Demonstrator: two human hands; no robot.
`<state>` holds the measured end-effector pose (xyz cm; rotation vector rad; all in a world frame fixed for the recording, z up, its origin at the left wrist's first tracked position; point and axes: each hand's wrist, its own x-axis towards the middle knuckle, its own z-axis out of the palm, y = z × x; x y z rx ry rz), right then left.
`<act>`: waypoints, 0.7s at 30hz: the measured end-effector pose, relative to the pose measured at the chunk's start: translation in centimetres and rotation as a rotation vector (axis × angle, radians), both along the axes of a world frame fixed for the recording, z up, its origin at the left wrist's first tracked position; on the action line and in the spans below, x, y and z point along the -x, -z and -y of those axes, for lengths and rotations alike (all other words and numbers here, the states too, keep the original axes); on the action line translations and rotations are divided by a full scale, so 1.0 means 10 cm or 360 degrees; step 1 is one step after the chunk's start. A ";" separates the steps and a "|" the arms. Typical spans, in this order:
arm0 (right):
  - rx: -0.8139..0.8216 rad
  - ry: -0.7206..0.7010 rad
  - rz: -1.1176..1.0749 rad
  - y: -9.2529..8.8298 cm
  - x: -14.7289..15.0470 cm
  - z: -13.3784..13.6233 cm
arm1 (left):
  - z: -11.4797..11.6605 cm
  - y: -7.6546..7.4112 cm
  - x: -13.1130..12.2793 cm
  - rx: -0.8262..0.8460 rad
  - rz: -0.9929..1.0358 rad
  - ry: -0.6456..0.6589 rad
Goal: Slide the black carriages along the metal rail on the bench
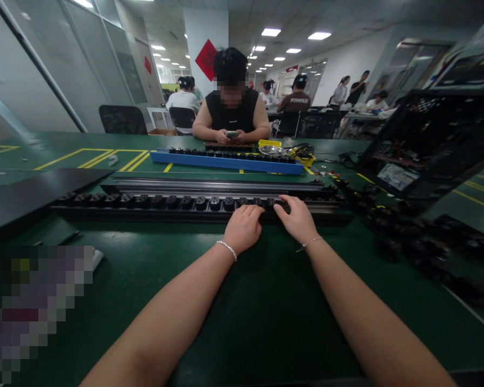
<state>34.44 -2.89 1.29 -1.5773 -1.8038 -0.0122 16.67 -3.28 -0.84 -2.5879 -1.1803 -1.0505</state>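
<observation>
A long black channel (165,216) lies crosswise on the table, with a row of round black socket modules (200,203) seated along it. My left hand (244,228) is closed over the front edge of the row, its fingers bent together onto the modules near the right end. Just to its right, my right hand (300,217) has thumb and forefinger curved against the right side of the last socket module (271,203). The inner sides of the fingers are partly hidden. Behind the row runs another long black rail (210,185).
Loose black modules (407,231) are heaped at the right on the green table (286,322). Beyond them stands an opened black computer case (427,129). A blue channel (226,162) lies farther back, before a seated person (232,107) holding a phone. A dark panel (44,188) lies left.
</observation>
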 end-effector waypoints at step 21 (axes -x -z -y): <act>0.0028 0.0507 -0.0009 0.11 0.27 -0.09 | 0.00 -0.03 -0.04 0.0043 -0.0051 -0.0109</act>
